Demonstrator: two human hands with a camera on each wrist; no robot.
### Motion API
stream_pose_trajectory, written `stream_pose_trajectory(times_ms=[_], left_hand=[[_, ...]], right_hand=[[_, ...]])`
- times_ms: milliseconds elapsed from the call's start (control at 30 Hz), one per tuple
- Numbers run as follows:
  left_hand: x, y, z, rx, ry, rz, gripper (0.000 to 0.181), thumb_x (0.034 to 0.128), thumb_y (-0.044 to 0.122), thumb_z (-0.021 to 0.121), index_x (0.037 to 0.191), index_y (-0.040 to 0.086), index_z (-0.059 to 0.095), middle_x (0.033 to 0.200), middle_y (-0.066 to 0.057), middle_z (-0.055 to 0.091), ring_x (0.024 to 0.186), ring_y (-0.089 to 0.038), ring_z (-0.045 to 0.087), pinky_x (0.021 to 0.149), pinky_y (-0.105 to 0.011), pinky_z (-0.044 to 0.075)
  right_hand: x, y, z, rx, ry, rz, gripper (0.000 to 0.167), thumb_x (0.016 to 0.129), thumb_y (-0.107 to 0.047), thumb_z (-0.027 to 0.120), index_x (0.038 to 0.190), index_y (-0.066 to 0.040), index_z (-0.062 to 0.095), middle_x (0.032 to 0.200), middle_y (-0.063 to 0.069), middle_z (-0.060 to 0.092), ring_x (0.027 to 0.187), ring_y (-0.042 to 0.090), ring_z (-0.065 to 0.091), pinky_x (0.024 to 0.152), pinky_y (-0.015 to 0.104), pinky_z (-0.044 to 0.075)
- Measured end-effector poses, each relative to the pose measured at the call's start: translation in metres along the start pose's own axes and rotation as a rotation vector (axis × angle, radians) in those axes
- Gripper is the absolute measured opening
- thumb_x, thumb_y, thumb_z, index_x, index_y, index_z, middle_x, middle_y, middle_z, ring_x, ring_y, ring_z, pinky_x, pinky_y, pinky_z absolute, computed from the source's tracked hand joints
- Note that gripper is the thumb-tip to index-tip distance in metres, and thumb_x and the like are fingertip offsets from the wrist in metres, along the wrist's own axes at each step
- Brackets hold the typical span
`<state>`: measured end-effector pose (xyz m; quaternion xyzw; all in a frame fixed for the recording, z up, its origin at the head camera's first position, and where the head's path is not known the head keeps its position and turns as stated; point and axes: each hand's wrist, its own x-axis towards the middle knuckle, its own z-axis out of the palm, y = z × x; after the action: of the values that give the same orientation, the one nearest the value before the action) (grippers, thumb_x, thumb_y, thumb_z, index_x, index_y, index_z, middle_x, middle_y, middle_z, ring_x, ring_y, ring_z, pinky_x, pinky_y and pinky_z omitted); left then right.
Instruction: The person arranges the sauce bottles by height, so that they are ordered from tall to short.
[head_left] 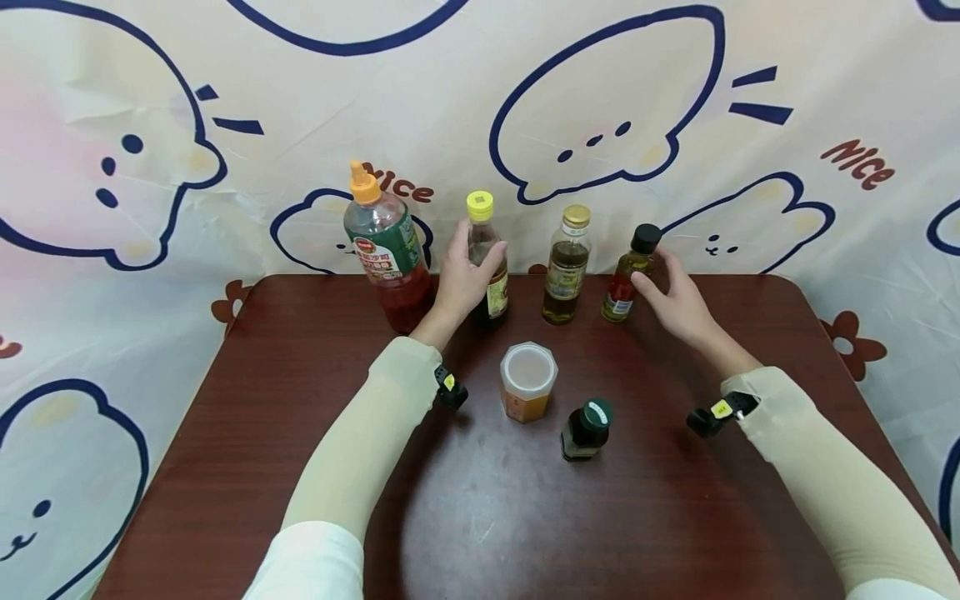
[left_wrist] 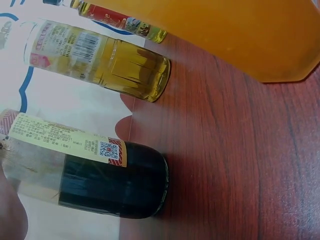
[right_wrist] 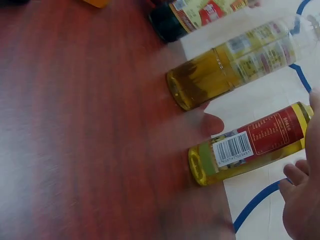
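My left hand [head_left: 467,279] is at the upper part of a dark sauce bottle [head_left: 497,296] with a yellow cap, thumb on one side and fingers on the other. In the left wrist view this bottle [left_wrist: 115,180] stands on the table, half full of dark liquid. My right hand [head_left: 678,304] holds a small oil bottle [head_left: 621,287] with a black cap and red label, thumb across its front. The right wrist view shows curled fingers [right_wrist: 296,177] beside that bottle's upper end. Between the two stands a gold-capped oil bottle [head_left: 566,279].
A large red sauce bottle [head_left: 390,258] with an orange nozzle stands left of my left hand. Nearer are an octagonal jar [head_left: 527,383] with a pale lid and a small dark bottle [head_left: 585,433] with a green cap. A patterned cloth [head_left: 420,108] hangs behind the brown table [head_left: 262,467].
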<state>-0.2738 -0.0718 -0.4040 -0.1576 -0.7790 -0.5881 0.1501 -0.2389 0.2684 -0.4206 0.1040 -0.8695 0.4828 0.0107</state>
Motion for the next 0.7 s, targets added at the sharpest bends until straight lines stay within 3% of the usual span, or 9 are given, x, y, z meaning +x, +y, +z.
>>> stream_pose_trajectory(times_ms=[200, 467, 567, 700], left_hand=[[0.001, -0.002, 0.001, 0.000, 0.000, -0.002, 0.038, 0.1000, 0.021, 0.066, 0.129, 0.002, 0.051, 0.121, -0.016, 0.062, 0.114, -0.027, 0.061, 0.101, -0.047, 0.049], [0.001, -0.003, 0.001, -0.007, -0.003, -0.001, 0.040, 0.0999, 0.022, 0.066, 0.130, 0.002, 0.050, 0.122, -0.016, 0.062, 0.114, -0.028, 0.061, 0.101, -0.048, 0.049], [0.001, -0.004, 0.001, -0.012, -0.002, 0.005, 0.039, 0.0998, 0.021, 0.067, 0.130, 0.002, 0.050, 0.121, -0.016, 0.062, 0.114, -0.028, 0.061, 0.101, -0.048, 0.050], [0.001, -0.003, 0.000, -0.010, 0.000, 0.004, 0.039, 0.0997, 0.021, 0.067, 0.130, 0.002, 0.050, 0.121, -0.016, 0.062, 0.114, -0.027, 0.061, 0.101, -0.047, 0.049]], right_hand=[[-0.029, -0.002, -0.008, 0.052, -0.021, -0.046, 0.071, 0.108, -0.026, 0.050, 0.163, -0.006, 0.009, 0.165, 0.023, 0.017, 0.150, 0.042, 0.022, 0.117, 0.062, 0.022], [-0.066, -0.020, -0.014, 0.013, -0.128, -0.057, 0.066, 0.108, -0.021, 0.050, 0.163, -0.014, 0.014, 0.163, 0.021, 0.025, 0.150, 0.041, 0.023, 0.112, 0.066, 0.027], [-0.079, -0.026, -0.014, -0.009, -0.162, -0.094, 0.062, 0.108, -0.017, 0.050, 0.163, -0.016, 0.019, 0.161, 0.019, 0.030, 0.148, 0.043, 0.028, 0.117, 0.044, 0.034], [-0.091, -0.031, -0.010, -0.009, -0.195, -0.160, 0.059, 0.107, -0.009, 0.050, 0.160, -0.017, 0.028, 0.159, 0.014, 0.037, 0.144, 0.037, 0.036, 0.104, 0.010, 0.035]])
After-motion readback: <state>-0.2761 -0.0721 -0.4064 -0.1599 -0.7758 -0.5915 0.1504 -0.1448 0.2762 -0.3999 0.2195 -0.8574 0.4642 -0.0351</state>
